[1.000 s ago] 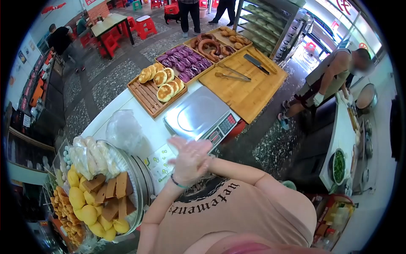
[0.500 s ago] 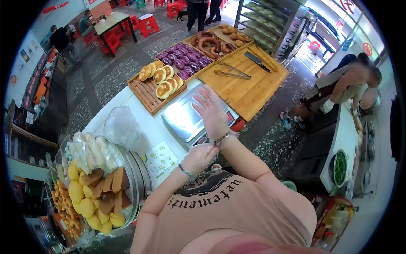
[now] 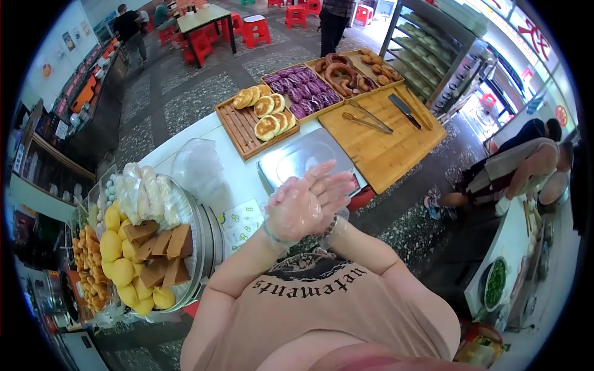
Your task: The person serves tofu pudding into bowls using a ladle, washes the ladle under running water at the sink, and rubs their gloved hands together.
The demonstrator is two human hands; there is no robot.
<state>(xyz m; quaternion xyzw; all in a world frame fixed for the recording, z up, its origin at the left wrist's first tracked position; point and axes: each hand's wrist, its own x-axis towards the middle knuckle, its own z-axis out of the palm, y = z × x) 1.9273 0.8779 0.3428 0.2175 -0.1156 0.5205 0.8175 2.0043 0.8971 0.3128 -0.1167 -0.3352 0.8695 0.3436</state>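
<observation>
My left hand (image 3: 297,211) is in a clear plastic glove, palm showing and fingers spread toward the upper right. My right hand (image 3: 330,226), also gloved, crosses behind it at the wrist; most of its fingers are hidden by the left hand. The two hands touch, and neither shows an object in it. Just beyond them lies a silver scale (image 3: 303,154), partly covered by the fingers. To the left are a sheet printed with green shapes (image 3: 241,224) and clear plastic bags (image 3: 199,168).
Left stands a round steamer (image 3: 207,247) with yellow buns (image 3: 111,245) and brown cake slices (image 3: 179,241). Ahead are a tray of flat cakes (image 3: 238,133), purple rolls (image 3: 303,91), sausages (image 3: 340,73) and a board (image 3: 371,148) with tongs and a knife. People bend over the right counter.
My hands have come together from being apart, with the left now in front of the right. The view has shifted, so the counter and trays appear farther right. The people at the right have moved.
</observation>
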